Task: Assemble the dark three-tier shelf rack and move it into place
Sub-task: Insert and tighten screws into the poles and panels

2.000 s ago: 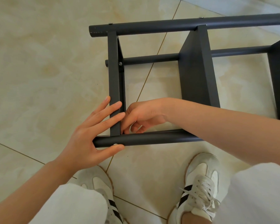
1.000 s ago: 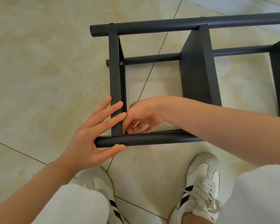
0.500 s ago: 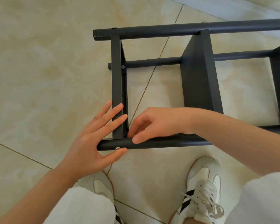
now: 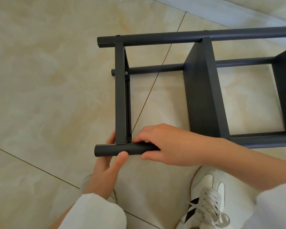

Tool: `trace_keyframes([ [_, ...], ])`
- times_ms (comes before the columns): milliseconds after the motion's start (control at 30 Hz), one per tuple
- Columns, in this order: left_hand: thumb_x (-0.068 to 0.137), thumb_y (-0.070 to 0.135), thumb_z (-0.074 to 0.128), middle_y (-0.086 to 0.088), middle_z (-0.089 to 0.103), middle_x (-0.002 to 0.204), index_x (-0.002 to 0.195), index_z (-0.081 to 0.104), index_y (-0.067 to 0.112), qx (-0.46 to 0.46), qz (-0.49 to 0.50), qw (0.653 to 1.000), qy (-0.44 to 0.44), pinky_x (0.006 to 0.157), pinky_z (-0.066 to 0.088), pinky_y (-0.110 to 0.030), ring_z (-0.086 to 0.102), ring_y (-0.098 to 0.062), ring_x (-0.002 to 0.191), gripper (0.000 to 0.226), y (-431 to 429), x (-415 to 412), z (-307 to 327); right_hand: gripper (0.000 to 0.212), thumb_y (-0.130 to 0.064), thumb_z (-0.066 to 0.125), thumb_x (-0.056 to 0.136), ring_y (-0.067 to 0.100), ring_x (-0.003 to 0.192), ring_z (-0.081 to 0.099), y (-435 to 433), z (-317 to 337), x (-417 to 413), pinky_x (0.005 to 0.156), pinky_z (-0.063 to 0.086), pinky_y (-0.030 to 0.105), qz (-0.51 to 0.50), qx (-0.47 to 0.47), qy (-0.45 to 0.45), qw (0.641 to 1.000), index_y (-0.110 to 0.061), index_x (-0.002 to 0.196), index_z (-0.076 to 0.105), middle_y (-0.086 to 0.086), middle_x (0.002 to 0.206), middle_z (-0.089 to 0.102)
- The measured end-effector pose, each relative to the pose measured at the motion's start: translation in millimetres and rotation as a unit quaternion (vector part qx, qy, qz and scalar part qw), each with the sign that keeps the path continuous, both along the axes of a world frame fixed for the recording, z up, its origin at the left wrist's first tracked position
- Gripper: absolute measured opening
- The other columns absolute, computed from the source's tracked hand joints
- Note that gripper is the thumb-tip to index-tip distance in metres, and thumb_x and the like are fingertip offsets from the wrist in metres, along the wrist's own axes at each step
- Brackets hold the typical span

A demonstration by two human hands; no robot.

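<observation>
Rack point(image 4: 203, 96) dark grey, on side; left hand point(image 4: 104, 171) and right hand point(image 4: 168, 146) fingers point(image 4: 139, 139) clamped round near tube point(image 4: 106, 150)

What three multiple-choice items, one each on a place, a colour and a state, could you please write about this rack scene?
1. The rack lies:
A) on a table
B) on its side on the tiled floor
C) upright against a wall

2. The laced shoe is:
A) red
B) all black
C) white with black stripes

3. The right hand:
A) grips the near tube
B) lies flat on the floor
C) holds a screwdriver

Answers:
1 B: its shelf panels stand on edge over the tiles.
2 C: the upper is white, with dark bands beside the laces.
3 A: its fingers curl over the tube, with the thumb beneath.
</observation>
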State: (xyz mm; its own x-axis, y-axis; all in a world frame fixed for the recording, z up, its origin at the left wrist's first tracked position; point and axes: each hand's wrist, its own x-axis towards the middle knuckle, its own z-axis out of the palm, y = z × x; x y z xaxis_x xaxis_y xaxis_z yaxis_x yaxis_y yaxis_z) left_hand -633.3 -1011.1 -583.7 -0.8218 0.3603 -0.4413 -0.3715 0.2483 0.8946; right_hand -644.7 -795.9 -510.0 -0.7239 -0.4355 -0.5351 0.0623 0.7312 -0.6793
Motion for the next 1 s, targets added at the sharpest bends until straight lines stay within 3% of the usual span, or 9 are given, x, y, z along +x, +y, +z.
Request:
trace_keyframes([
  [133,0.094,0.056,0.053,0.063,0.043,0.112,0.132,0.025,0.056,-0.003,-0.003,1.0,0.002,0.08,0.028,0.012,0.037,0.038,0.108,0.047,7,6,3,0.029,-0.036,0.061,0.095,0.009,0.09,0.056,-2,0,2,0.082,0.051,0.033,-0.004,-0.004,0.008,1.0,-0.028,0.123,0.056,-0.009,0.107,0.058],
  [267,0.089,0.047,0.039,0.066,0.038,0.114,0.14,0.014,0.053,-0.004,-0.013,1.0,0.016,0.082,0.025,0.013,0.032,0.04,0.11,0.057,12,5,6,0.028,-0.034,0.061,0.096,0.008,0.084,0.056,-4,-2,6,0.077,0.052,0.034,-0.008,-0.005,0.02,1.0,-0.031,0.121,0.05,-0.01,0.101,0.059],
  [367,0.103,0.042,0.042,0.058,0.039,0.127,0.147,0.01,0.045,-0.001,-0.025,0.999,0.039,0.088,0.026,0.01,0.033,0.035,0.119,0.054,13,0,7,0.025,-0.03,0.058,0.098,0.008,0.083,0.056,-4,-1,6,0.077,0.053,0.036,-0.01,0.006,0.036,0.999,-0.033,0.12,0.048,-0.011,0.1,0.059],
  [467,0.094,0.049,0.045,0.031,0.033,0.151,0.152,0.007,0.043,0.009,-0.033,0.998,0.05,0.096,0.028,0.005,0.034,0.022,0.131,0.069,16,-7,12,0.024,-0.03,0.057,0.098,0.006,0.083,0.055,-1,2,6,0.076,0.052,0.033,-0.018,0.011,0.056,0.998,-0.034,0.119,0.048,-0.013,0.1,0.059],
  [533,0.091,0.054,0.044,0.022,0.029,0.156,0.155,0.006,0.041,0.013,-0.033,0.998,0.058,0.098,0.029,0.003,0.035,0.018,0.135,0.076,18,-9,15,0.023,-0.03,0.057,0.098,0.006,0.083,0.055,-1,4,5,0.076,0.052,0.033,-0.02,0.015,0.064,0.998,-0.034,0.119,0.048,-0.013,0.1,0.059],
  [700,0.09,0.052,0.047,0.031,0.035,0.153,0.152,0.011,0.044,0.022,-0.041,0.997,0.065,0.096,0.031,0.002,0.039,0.018,0.132,0.072,15,-10,17,0.025,-0.029,0.056,0.099,0.007,0.084,0.055,-4,8,6,0.078,0.053,0.036,-0.014,0.04,0.075,0.996,-0.034,0.121,0.048,-0.012,0.102,0.059],
  [867,0.099,0.041,0.049,-0.004,0.058,0.139,0.143,0.034,0.037,-0.029,-0.002,0.992,0.12,0.086,0.038,0.002,0.054,0.019,0.111,0.046,16,-12,26,0.025,-0.028,0.054,0.099,0.007,0.088,0.054,-8,24,9,0.08,0.052,0.036,-0.048,0.043,0.098,0.993,-0.036,0.123,0.049,-0.014,0.103,0.057],
  [933,0.092,0.049,0.052,0.003,0.062,0.132,0.143,0.037,0.038,-0.033,0.013,0.989,0.141,0.082,0.039,0.003,0.056,0.02,0.107,0.054,19,-19,38,0.026,-0.027,0.054,0.099,0.008,0.09,0.054,-9,35,9,0.079,0.051,0.034,-0.074,0.038,0.122,0.989,-0.036,0.123,0.05,-0.016,0.103,0.055],
  [1000,0.084,0.059,0.048,0.022,0.056,0.134,0.146,0.036,0.039,-0.027,0.014,0.986,0.163,0.082,0.04,0.002,0.054,0.02,0.111,0.066,22,-29,54,0.028,-0.025,0.056,0.098,0.008,0.089,0.053,-9,50,4,0.078,0.05,0.031,-0.092,0.031,0.139,0.986,-0.034,0.124,0.052,-0.016,0.102,0.055],
])
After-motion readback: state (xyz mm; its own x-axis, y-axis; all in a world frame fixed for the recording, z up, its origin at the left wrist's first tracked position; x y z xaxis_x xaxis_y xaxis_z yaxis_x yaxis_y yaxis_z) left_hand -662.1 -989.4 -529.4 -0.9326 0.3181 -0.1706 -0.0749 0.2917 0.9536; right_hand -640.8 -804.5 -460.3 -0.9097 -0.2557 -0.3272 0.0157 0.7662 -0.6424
